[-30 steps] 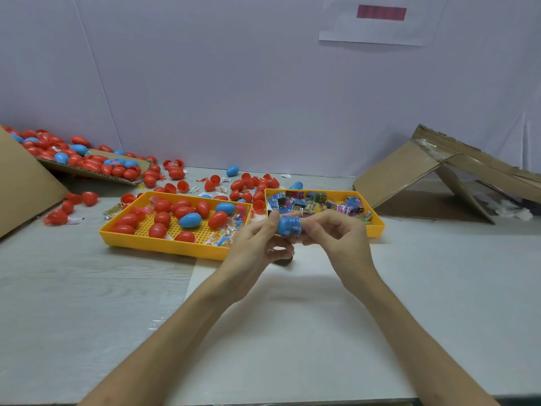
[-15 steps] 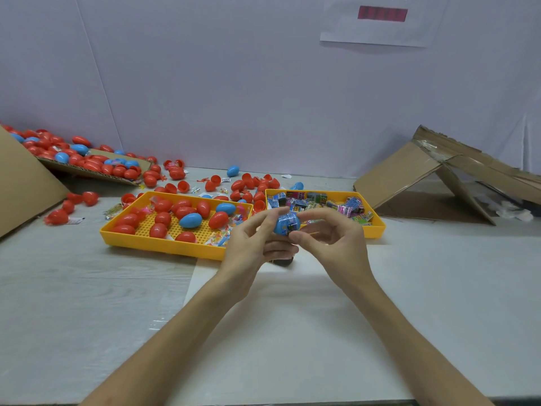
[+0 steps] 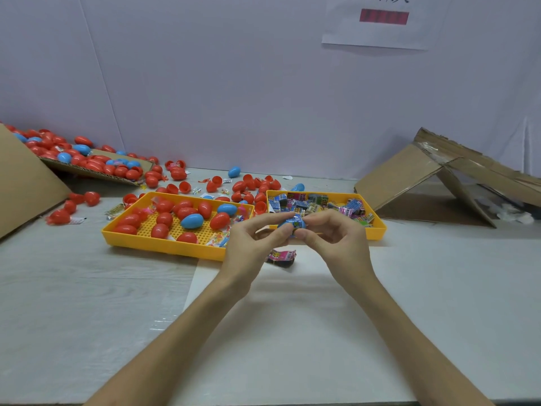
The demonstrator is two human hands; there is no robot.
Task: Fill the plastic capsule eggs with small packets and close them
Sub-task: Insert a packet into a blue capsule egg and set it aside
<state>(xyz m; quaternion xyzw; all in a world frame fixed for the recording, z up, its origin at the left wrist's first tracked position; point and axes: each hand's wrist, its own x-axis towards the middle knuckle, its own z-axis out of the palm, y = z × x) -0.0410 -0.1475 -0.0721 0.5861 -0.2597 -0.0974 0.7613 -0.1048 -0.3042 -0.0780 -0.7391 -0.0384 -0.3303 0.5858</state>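
A blue capsule egg half (image 3: pixel 293 223) with a printed packet showing in its mouth is held above the table between both hands. My left hand (image 3: pixel 254 244) pinches it from the left with thumb and fingers. My right hand (image 3: pixel 333 238) pinches it from the right, its thumb on the packet. Behind the hands, the right yellow tray (image 3: pixel 377 228) holds several small printed packets. The left yellow tray (image 3: pixel 164 244) holds several red eggs and two blue eggs. A pink packet (image 3: pixel 281 256) lies on the table just under the hands.
Loose red egg halves (image 3: pixel 248 186) and a blue egg (image 3: pixel 234 171) lie behind the trays. A cardboard flap (image 3: pixel 96 168) at the back left carries several eggs. Folded cardboard (image 3: pixel 439 177) stands at the right, and another cardboard sheet (image 3: pixel 20 183) at the far left.
The egg has turned in my fingers from lying sideways to showing the packet at its mouth. Both hands stay in front of the packet tray.
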